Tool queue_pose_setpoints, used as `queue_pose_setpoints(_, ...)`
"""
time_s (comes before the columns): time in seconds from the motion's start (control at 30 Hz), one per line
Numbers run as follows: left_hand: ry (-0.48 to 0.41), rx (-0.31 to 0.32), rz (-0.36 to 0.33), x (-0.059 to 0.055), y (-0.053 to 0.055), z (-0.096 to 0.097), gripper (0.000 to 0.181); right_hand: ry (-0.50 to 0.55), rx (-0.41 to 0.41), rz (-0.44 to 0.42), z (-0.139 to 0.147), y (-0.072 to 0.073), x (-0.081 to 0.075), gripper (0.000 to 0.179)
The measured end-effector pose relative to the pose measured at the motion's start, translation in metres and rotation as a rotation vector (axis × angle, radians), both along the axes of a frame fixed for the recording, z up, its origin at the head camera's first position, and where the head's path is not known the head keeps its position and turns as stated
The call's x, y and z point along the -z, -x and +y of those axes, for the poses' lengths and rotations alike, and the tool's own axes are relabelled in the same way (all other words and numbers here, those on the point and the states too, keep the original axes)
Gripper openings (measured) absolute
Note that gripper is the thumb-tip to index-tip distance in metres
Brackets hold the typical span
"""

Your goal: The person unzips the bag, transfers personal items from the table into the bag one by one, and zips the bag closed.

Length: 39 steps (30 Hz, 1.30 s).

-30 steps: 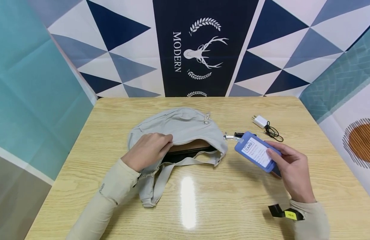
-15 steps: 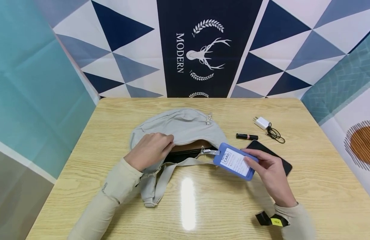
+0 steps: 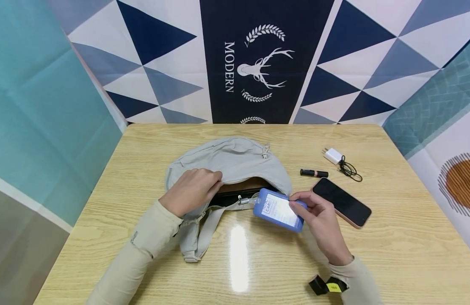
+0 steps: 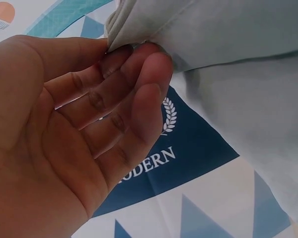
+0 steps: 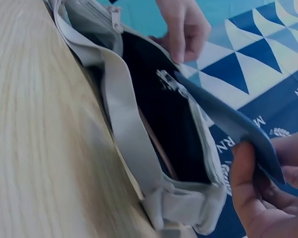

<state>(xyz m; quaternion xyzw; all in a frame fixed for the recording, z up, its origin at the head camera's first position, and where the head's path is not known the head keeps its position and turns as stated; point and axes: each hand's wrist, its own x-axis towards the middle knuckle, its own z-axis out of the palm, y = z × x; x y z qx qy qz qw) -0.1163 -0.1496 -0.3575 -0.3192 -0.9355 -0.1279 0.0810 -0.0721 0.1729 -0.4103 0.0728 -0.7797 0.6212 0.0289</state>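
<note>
head view: insertion step, left hand [image 3: 191,189] pinches bag [image 3: 235,163] rim open, right hand [image 3: 319,216] grips card holder [image 3: 278,209] at the mouth; next move likely needs clip-first slide in

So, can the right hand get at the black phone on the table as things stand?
Probably not at once: the right hand grips the blue card holder. The black phone lies uncovered just beside it, so the way is otherwise free.
</note>
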Motion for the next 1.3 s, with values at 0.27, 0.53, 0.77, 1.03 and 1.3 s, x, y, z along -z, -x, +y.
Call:
queue_pose_setpoints(0.27,-0.001,0.007,0.019,0.0,0.0,-0.001,0.027,0.032,0.076,-0.067,-0.014,-0.001,0.001,0.021)
queue_pose_setpoints(0.53,0.007,-0.003,0.012,-0.001,0.0,0.0,0.024,0.144,-0.015,-0.127,-0.027,-0.005,0.004,0.03)
queue_pose_setpoints(0.77,0.008,-0.002,0.011,-0.002,-0.001,0.0,0.022,0.205,-0.142,-0.179,-0.036,-0.009,0.009,0.036)
queue_pose_setpoints(1.03,0.021,-0.002,0.012,-0.003,-0.002,0.0,0.022,0.16,-0.265,-0.222,-0.041,-0.009,0.013,0.044)
queue_pose_setpoints(1.3,0.027,-0.009,-0.006,-0.003,-0.002,0.0,0.02,0.244,-0.354,-0.215,-0.048,-0.008,0.018,0.048)
